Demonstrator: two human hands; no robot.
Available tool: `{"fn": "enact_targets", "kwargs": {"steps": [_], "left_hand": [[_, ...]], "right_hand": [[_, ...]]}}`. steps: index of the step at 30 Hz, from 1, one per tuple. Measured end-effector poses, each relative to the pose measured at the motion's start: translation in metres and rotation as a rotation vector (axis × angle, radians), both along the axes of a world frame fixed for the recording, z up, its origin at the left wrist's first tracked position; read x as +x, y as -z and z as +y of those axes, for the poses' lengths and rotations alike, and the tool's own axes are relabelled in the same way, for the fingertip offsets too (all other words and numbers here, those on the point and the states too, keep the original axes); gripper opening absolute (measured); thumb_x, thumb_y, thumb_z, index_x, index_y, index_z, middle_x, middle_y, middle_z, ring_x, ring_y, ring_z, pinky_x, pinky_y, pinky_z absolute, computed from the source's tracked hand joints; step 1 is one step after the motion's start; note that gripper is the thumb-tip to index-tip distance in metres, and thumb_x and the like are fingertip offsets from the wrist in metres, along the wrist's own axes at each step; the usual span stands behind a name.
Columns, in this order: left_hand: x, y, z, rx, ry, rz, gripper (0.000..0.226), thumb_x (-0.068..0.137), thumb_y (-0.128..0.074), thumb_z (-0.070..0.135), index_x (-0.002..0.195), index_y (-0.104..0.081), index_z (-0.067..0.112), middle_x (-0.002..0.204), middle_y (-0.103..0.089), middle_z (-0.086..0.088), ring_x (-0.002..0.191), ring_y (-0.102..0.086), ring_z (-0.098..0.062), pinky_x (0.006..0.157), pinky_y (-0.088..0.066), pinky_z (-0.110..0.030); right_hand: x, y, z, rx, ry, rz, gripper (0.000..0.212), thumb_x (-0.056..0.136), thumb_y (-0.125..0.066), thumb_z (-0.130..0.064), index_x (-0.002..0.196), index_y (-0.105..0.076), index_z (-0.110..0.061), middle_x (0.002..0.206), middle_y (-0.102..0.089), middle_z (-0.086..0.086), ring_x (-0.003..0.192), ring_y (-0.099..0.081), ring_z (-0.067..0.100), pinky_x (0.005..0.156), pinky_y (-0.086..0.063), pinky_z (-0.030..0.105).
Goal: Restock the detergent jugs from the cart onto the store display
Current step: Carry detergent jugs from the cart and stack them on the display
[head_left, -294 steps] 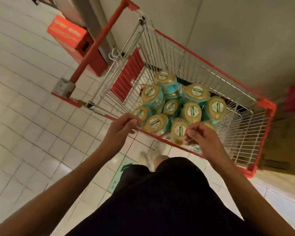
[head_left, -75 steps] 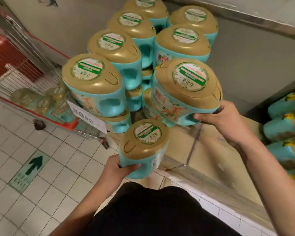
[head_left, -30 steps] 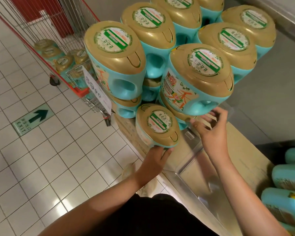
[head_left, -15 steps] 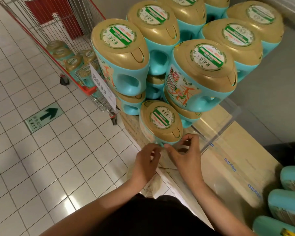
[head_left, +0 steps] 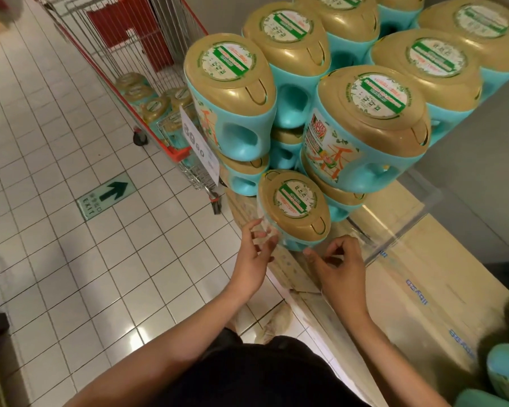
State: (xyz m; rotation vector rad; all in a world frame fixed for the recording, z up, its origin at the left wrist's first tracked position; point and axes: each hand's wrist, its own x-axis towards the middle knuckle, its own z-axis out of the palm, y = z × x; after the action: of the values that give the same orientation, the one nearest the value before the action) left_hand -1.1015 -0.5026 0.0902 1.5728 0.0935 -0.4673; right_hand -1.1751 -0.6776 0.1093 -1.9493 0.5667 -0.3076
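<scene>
Detergent jug (head_left: 295,207); left hand (head_left: 251,261) and right hand (head_left: 337,270) beside it, fingers (head_left: 252,234) slack, empty.

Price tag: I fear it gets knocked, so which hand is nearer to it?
Left. The left hand is below the price tag, beside the lowest front jug; the right hand lies farther, past that jug.

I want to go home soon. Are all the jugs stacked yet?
Not yet. Many stacked jugs sit on the display. The left hand and right hand are at the lowest front jug; neither seems to grip it. Several more jugs wait in the cart.
</scene>
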Motion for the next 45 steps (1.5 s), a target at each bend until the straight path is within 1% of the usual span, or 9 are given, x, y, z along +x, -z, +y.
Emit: {"fn": "enact_targets", "kwargs": {"steps": [3, 7, 12, 17, 21, 25, 30, 35, 45], "left_hand": [[0.005, 0.003, 0.019, 0.045, 0.029, -0.009, 0.033, 0.108, -0.053, 0.031, 0.115, -0.048, 0.063, 0.102, -0.067, 0.027, 0.097, -0.072, -0.011, 0.076, -0.061, -0.031], [0.016, 0.0, 0.062, 0.019, 0.037, 0.001, 0.013, 0.104, -0.049, 0.041, 0.104, -0.062, 0.041, 0.097, -0.072, 0.012, 0.09, -0.073, -0.021, 0.073, -0.059, -0.033], [0.037, -0.006, 0.154, -0.037, 0.002, -0.002, 0.025, 0.101, -0.052, 0.036, 0.104, -0.063, 0.014, 0.096, -0.072, 0.001, 0.085, -0.071, -0.025, 0.069, -0.056, -0.03], [0.068, -0.013, 0.284, -0.036, -0.126, -0.011, 0.035, 0.093, -0.058, 0.048, 0.104, -0.063, 0.015, 0.094, -0.072, -0.002, 0.083, -0.07, -0.03, 0.069, -0.055, -0.032], [0.097, -0.014, 0.384, 0.063, -0.147, 0.004, 0.038, 0.095, -0.054, 0.052, 0.105, -0.064, 0.017, 0.097, -0.073, -0.007, 0.088, -0.072, -0.031, 0.074, -0.058, -0.035], [0.133, -0.005, 0.454, 0.104, -0.259, 0.058, 0.025, 0.107, -0.047, 0.028, 0.096, -0.068, 0.023, 0.094, -0.074, -0.008, 0.085, -0.072, -0.028, 0.074, -0.058, -0.034], [0.212, -0.006, 0.503, 0.107, -0.343, 0.071, 0.027, 0.111, -0.043, 0.022, 0.103, -0.065, 0.009, 0.097, -0.073, -0.011, 0.089, -0.071, -0.031, 0.079, -0.057, -0.039], [0.322, -0.017, 0.532, 0.154, -0.353, 0.006, 0.036, 0.105, -0.044, 0.037, 0.108, -0.064, 0.007, 0.101, -0.072, -0.012, 0.092, -0.072, -0.028, 0.078, -0.06, -0.031], [0.527, -0.027, 0.601, 0.314, -0.326, 0.095, 0.024, 0.111, -0.044, 0.017, 0.106, -0.066, 0.007, 0.098, -0.073, -0.008, 0.09, -0.072, -0.026, 0.078, -0.059, -0.036]], "right_hand": [[-0.016, -0.004, 0.016, 0.101, -0.029, 0.051, 0.031, 0.09, -0.078, -0.013, 0.079, -0.05, -0.017, 0.071, -0.05, 0.005, 0.065, -0.049, 0.012, 0.063, -0.041, 0.023], [-0.023, -0.02, 0.063, 0.186, -0.147, 0.1, 0.019, 0.079, -0.066, -0.033, 0.075, -0.049, -0.028, 0.072, -0.047, 0.001, 0.066, -0.046, 0.01, 0.064, -0.041, 0.021], [0.018, -0.03, 0.144, 0.204, -0.289, 0.124, 0.023, 0.082, -0.072, -0.031, 0.074, -0.051, -0.033, 0.069, -0.047, -0.011, 0.066, -0.045, 0.004, 0.064, -0.039, 0.017], [0.095, -0.032, 0.237, 0.235, -0.385, 0.117, 0.028, 0.084, -0.077, -0.03, 0.073, -0.051, -0.033, 0.069, -0.049, -0.015, 0.066, -0.045, 0.002, 0.066, -0.039, 0.012], [0.157, -0.023, 0.304, 0.249, -0.462, 0.165, 0.037, 0.091, -0.078, -0.007, 0.073, -0.052, -0.027, 0.066, -0.046, -0.006, 0.064, -0.046, 0.012, 0.066, -0.042, 0.02], [0.206, -0.007, 0.344, 0.209, -0.54, 0.262, 0.022, 0.095, -0.073, -0.006, 0.078, -0.059, -0.01, 0.066, -0.056, 0.004, 0.063, -0.055, 0.017, 0.063, -0.049, 0.027], [0.28, 0.011, 0.36, 0.248, -0.493, 0.33, 0.012, 0.095, -0.071, 0.001, 0.086, -0.064, -0.003, 0.067, -0.058, 0.017, 0.06, -0.06, 0.019, 0.056, -0.051, 0.026], [0.393, 0.032, 0.379, 0.36, -0.447, 0.344, 0.016, 0.098, -0.067, -0.001, 0.086, -0.065, -0.011, 0.069, -0.062, 0.006, 0.061, -0.059, 0.012, 0.058, -0.05, 0.023], [0.68, -0.002, 0.444, 0.475, -0.448, 0.25, 0.009, 0.099, -0.066, -0.006, 0.092, -0.064, -0.002, 0.072, -0.068, -0.004, 0.065, -0.062, 0.008, 0.061, -0.053, 0.021]]}}
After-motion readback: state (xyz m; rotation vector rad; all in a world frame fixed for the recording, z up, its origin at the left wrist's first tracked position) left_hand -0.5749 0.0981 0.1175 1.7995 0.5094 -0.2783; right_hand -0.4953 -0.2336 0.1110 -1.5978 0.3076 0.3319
